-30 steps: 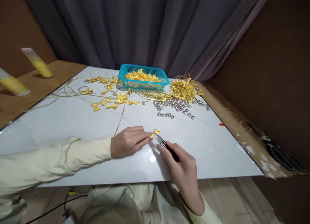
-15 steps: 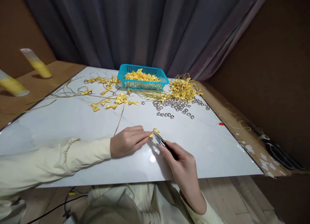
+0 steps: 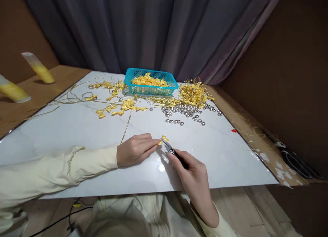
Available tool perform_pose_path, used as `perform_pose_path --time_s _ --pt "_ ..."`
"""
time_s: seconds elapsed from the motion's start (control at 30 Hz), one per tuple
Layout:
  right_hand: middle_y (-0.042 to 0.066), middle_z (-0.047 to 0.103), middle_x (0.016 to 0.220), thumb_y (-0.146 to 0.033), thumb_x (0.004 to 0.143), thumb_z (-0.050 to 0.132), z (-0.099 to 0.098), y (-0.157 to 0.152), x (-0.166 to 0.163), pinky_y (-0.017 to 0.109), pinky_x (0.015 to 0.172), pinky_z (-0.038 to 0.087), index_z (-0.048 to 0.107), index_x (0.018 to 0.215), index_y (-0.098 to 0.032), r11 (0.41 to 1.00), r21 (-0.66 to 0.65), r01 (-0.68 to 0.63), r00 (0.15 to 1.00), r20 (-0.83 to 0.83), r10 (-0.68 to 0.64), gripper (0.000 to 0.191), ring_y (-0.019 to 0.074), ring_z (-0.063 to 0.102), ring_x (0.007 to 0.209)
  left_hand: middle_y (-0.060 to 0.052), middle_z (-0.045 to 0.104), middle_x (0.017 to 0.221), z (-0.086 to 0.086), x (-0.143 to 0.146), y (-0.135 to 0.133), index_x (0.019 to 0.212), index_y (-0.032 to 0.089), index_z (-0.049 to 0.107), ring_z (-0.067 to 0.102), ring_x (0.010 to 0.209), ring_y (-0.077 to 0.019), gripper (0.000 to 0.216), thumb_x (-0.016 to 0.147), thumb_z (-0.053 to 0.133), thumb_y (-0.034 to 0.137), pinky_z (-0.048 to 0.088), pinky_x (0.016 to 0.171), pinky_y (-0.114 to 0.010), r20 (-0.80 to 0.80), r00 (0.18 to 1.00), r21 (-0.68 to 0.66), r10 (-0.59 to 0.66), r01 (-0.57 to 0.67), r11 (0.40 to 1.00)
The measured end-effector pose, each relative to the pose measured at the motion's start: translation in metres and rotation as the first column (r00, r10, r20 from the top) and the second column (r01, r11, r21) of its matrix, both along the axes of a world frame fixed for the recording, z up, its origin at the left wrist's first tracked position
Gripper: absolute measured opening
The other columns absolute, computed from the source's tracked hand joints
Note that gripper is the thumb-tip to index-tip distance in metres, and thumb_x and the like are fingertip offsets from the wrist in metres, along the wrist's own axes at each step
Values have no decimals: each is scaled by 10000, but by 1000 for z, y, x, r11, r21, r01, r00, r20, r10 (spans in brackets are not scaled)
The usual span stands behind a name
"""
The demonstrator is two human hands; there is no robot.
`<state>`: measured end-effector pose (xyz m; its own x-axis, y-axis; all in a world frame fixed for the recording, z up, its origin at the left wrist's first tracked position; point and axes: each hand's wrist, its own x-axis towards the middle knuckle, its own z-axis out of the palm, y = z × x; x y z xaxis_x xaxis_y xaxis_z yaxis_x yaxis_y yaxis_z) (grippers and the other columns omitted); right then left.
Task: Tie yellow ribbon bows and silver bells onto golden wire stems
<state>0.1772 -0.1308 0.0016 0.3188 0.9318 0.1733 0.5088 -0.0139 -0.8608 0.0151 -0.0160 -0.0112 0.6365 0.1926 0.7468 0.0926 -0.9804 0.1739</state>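
Note:
Between the fingertips of my left hand [image 3: 138,149] is a small yellow ribbon bow [image 3: 164,138], pinched at its left end just above the white board. My right hand [image 3: 193,173] is wrapped round a pair of black-handled thread snips [image 3: 176,155]. The metal tip of the snips meets the middle of the bow; whether the blades close on anything is too small to tell. A gold cord [image 3: 126,128] lies on the board just behind my left hand.
A blue basket [image 3: 151,91] of yellow bows stands at the back. Beside it lie a heap of bows with cords [image 3: 194,93] and many silver beads [image 3: 186,110]. Loose bows [image 3: 128,104] lie left of centre. Black scissors [image 3: 294,158] rest at the right, yellow spools [image 3: 41,71] at the left.

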Motion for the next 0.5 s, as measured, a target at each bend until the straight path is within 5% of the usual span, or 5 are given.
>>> perform_pose_path --time_s 0.5 --pt "24 575 632 -433 782 613 5 -2 14 218 486 388 711 816 -156 997 -47 53 990 -126 -59 295 117 447 563 -57 628 666 -1 -1 1 998 81 611 542 601 -121 195 905 446 125 481 555 -231 -34 999 -48 15 -17 999"
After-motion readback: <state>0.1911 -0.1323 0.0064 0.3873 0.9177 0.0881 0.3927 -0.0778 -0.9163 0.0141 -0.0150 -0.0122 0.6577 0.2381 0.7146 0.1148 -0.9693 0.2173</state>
